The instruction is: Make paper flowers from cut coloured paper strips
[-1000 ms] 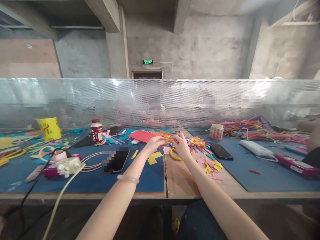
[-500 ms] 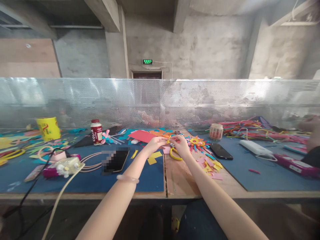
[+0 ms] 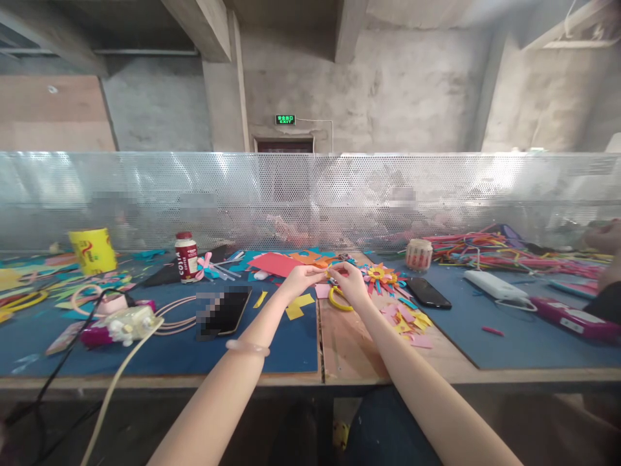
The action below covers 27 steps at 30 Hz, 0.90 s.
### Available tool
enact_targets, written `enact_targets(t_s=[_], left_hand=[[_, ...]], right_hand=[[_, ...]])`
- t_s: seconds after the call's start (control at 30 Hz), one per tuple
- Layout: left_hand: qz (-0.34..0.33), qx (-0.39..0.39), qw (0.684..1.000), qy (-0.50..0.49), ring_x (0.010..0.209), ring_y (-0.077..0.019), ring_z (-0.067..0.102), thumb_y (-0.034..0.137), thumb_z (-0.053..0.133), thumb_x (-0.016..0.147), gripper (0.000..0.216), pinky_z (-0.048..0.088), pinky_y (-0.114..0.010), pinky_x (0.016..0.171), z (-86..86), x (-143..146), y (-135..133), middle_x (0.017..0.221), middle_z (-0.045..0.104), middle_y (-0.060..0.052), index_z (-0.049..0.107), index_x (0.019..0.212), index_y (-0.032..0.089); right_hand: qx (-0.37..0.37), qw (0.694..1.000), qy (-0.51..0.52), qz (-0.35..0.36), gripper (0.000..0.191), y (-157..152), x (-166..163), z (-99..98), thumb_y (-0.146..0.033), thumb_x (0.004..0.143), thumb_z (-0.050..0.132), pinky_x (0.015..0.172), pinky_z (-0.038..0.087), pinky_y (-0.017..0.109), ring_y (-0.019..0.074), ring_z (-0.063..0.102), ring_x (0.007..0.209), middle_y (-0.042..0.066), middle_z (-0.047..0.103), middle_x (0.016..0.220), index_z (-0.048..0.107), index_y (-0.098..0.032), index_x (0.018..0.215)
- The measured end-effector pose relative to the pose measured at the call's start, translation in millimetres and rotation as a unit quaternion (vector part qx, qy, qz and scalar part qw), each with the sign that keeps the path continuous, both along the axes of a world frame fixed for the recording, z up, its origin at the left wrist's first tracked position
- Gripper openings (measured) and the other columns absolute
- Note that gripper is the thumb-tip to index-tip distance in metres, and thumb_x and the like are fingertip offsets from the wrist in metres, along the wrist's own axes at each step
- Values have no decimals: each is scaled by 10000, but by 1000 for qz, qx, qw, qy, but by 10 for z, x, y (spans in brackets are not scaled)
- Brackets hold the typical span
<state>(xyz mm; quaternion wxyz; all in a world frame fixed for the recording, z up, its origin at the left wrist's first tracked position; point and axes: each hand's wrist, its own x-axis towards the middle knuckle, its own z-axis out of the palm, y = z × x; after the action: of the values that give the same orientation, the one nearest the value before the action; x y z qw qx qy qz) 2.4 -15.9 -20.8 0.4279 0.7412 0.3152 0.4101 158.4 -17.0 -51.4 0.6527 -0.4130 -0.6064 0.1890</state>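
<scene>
My left hand (image 3: 301,280) and my right hand (image 3: 349,278) meet fingertip to fingertip above the middle of the table. Between them they pinch a small piece of yellow paper (image 3: 329,272), mostly covered by the fingers. Just below my right hand lie scissors with yellow handles (image 3: 340,300). A red sheet of paper (image 3: 274,263) rests behind my left hand. To the right of my right hand is an orange, yellow and pink paper flower (image 3: 381,275). Yellow paper pieces (image 3: 299,305) lie near my left wrist, and cut pink and yellow scraps (image 3: 406,321) lie beside my right forearm.
Left are a black phone (image 3: 231,310), a red-capped bottle (image 3: 186,257), a yellow tub (image 3: 93,251) and a power strip with cords (image 3: 119,325). Right are another phone (image 3: 429,293), a jar (image 3: 419,255) and colourful strips (image 3: 490,252). A perforated metal screen (image 3: 204,194) spans the back.
My fingertips have drawn closer together, and less of the yellow paper shows between them. The things on the table have stayed in place.
</scene>
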Motion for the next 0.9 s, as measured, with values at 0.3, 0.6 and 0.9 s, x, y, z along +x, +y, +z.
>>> enact_targets(t_s=[0.3,0.6,0.9], left_hand=[[1,13,1000,-3,843,-200,622,365,628,738,292,457,-260,704,-23,-2,49,857,695,-94,675,913,136],[-7,26,999,-26,902,-228,621,334,730,637,352,457,-324,828,-46,33,70,930,681,-115,647,901,117],[64,153,986,-28,800,-198,639,305,635,733,211,494,-294,733,-74,56,120,870,673,-92,610,862,140]], right_hand=[[-4,1000,9,10,200,10,-14,-7,-366,682,585,610,461,285,166,574,660,37,626,698,597,-167,697],[-11,997,74,18,279,66,8,-46,-430,661,611,569,468,285,153,567,605,36,622,692,592,-161,730],[-24,986,155,55,249,-7,-32,13,-395,632,651,561,464,256,134,562,599,9,600,666,592,-164,704]])
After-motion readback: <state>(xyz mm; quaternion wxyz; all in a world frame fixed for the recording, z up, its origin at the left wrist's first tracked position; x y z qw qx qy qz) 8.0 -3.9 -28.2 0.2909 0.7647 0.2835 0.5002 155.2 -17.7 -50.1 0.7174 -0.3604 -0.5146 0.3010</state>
